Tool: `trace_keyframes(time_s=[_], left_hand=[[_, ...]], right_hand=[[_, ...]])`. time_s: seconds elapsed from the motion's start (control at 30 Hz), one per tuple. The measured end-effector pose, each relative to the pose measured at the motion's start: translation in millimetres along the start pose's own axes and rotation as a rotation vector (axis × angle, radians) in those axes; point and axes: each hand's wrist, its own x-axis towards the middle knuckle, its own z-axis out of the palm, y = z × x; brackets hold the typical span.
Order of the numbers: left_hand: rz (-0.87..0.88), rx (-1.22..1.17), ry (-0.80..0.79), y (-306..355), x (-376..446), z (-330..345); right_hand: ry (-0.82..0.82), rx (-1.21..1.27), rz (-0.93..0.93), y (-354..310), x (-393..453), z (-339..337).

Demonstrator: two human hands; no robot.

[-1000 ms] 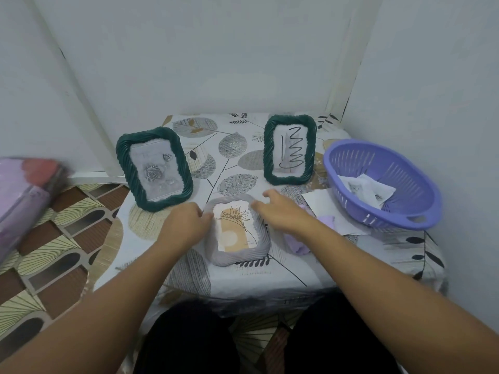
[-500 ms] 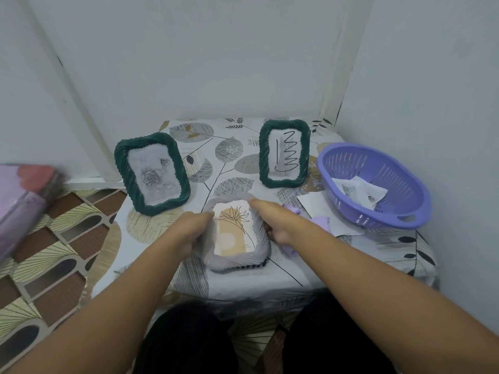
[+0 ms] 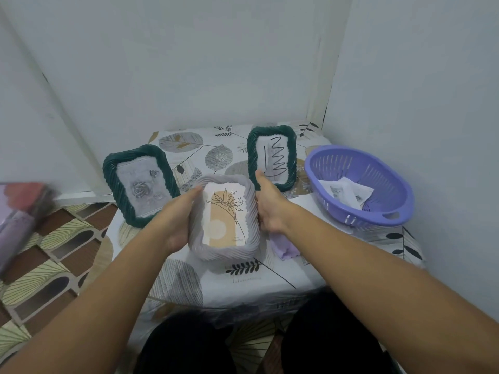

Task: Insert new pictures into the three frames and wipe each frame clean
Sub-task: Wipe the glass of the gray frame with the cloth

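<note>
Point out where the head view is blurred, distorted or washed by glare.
Head view: the pink and purple object at the left edge is smeared by motion blur; wide-angle distortion bows the wall corner; lighting is soft and even, with no strong glare. The grey frame, held between left hand and right hand, and both green frames stay fairly sharp.

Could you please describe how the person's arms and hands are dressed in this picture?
Both forearms are bare, with no sleeves in view. The left hand and right hand wear no gloves, and no watch, bracelet or ring shows.
</note>
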Motion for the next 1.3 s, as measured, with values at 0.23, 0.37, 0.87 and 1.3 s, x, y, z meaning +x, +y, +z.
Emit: trace_keyframes(time_s=[0.23, 0.37, 0.87, 1.3], left_hand=[[0.122, -0.039, -0.059, 5.4, 0.0, 2.5], [0.190, -0.046, -0.083, 14.9, 2.4, 6.9], [0.225, -0.122, 0.141, 40.3, 71.9, -0.2], [0.292, -0.176, 0.265, 28.7, 120.3, -7.9]], right_hand=[[-0.073, 0.108, -0.097, -10.0, 4.7, -0.2], [-0.038, 0.120, -0.217, -17.1, 7.3, -2.5], [0.055, 0.099, -0.324, -63.3, 85.4, 22.1], [0.081, 0.116, -0.320, -64.6, 157.9, 30.4]])
